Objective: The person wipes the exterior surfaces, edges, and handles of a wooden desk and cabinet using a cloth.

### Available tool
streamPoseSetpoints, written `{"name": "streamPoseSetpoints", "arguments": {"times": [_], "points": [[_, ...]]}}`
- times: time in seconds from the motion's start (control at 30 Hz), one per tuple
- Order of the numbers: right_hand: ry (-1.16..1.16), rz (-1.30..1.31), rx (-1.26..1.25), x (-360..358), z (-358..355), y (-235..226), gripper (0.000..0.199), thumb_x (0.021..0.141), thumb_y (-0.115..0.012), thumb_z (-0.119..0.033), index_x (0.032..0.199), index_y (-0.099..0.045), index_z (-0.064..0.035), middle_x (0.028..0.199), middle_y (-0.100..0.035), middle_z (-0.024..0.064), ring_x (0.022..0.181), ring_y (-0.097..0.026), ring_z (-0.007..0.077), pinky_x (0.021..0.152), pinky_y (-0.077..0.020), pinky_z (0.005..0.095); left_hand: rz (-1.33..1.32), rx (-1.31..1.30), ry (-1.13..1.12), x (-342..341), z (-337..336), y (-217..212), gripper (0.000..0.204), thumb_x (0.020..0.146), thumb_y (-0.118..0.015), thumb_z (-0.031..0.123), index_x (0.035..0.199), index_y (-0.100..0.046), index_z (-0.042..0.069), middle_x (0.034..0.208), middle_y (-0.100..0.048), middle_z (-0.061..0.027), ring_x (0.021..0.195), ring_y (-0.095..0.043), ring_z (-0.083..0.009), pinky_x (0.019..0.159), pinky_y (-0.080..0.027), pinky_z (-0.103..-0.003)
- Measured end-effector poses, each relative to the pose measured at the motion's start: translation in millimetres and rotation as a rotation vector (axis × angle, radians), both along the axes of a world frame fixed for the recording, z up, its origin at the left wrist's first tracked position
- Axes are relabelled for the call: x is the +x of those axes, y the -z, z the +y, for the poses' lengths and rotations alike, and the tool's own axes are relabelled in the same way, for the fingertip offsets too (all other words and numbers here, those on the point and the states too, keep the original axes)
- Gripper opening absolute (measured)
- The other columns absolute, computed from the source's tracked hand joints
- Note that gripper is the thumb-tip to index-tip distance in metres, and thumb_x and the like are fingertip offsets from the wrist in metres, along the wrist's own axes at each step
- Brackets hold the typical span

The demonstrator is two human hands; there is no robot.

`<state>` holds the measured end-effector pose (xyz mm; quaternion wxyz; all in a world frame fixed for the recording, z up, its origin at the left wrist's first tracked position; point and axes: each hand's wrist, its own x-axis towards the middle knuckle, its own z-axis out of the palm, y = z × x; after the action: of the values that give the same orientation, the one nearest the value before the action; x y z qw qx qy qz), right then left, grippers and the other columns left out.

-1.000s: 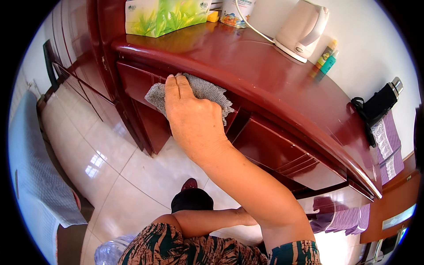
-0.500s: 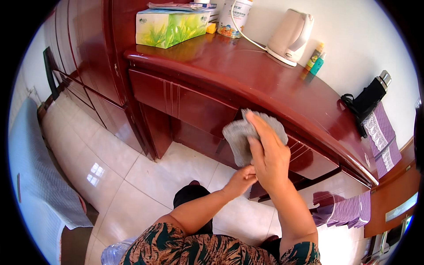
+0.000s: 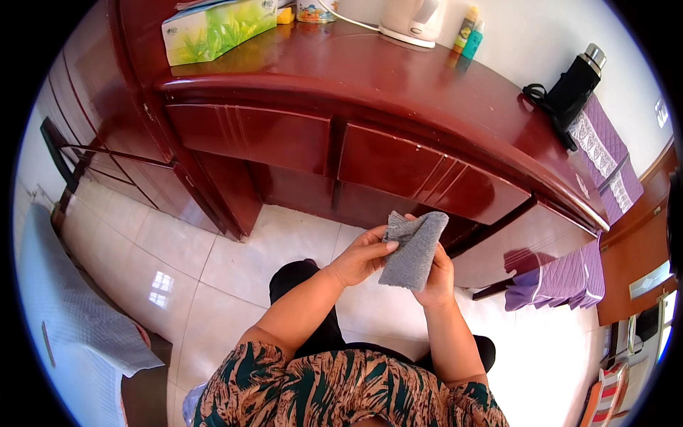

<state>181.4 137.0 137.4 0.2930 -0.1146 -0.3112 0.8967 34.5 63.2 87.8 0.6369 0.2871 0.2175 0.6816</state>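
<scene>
A folded grey cloth (image 3: 414, 249) is held up in front of me, below the drawers of a dark red wooden desk (image 3: 398, 92). My left hand (image 3: 363, 257) pinches its upper left edge with thumb and fingers. My right hand (image 3: 436, 279) supports the cloth from behind and underneath, mostly hidden by it. Both hands are off the desk, over the white tiled floor (image 3: 213, 263).
On the desk top stand a green tissue box (image 3: 213, 28), a white kettle (image 3: 413, 18), two small bottles (image 3: 469, 32) and a black flask (image 3: 569, 85). Purple quilted fabric (image 3: 605, 149) hangs at the right. A grey mat (image 3: 78, 320) lies at the left.
The right hand has taken the cloth off the desk front and drawn it down toward my body. The left hand has come up and gripped the cloth too.
</scene>
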Motion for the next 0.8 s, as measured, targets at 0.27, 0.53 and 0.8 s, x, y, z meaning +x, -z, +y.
{"name": "streamPoseSetpoints", "arguments": {"times": [0.27,0.53,0.8], "points": [[0.411,-0.504,0.854,20,-6,-42,0.038,0.094,-0.050,-0.001,0.132,-0.053,-0.0004,0.125,-0.060,0.0098,0.099,-0.060,0.0150,0.086,-0.0493,0.0273,0.029,-0.216,-0.125,-1,-4,8,0.038,0.089,-0.067,0.013,0.125,-0.056,0.004,0.120,-0.063,-0.0061,0.112,-0.058,-0.0181,0.099,-0.045,-0.036],[1.311,-0.758,2.147,31,74,-148,0.037,0.092,-0.056,-0.010,0.128,-0.057,-0.0009,0.133,-0.058,0.0142,0.120,-0.052,0.0332,0.104,-0.0343,0.0409,-0.112,-0.231,-1.163,-83,-94,-8,0.042,0.086,-0.071,0.021,0.121,-0.054,0.006,0.115,-0.060,-0.0053,0.105,-0.057,-0.0188,0.094,-0.043,-0.034],[1.526,-0.931,2.179,13,118,-128,0.047,0.097,-0.043,-0.027,0.138,-0.050,-0.0039,0.143,-0.051,0.0101,0.136,-0.042,0.0274,0.109,-0.0271,0.0388,0.887,-0.402,-2.084,-216,-132,-90,0.035,0.090,-0.067,0.023,0.115,-0.054,0.002,0.104,-0.060,-0.0116,0.099,-0.056,-0.0254,0.090,-0.043,-0.036]]}}
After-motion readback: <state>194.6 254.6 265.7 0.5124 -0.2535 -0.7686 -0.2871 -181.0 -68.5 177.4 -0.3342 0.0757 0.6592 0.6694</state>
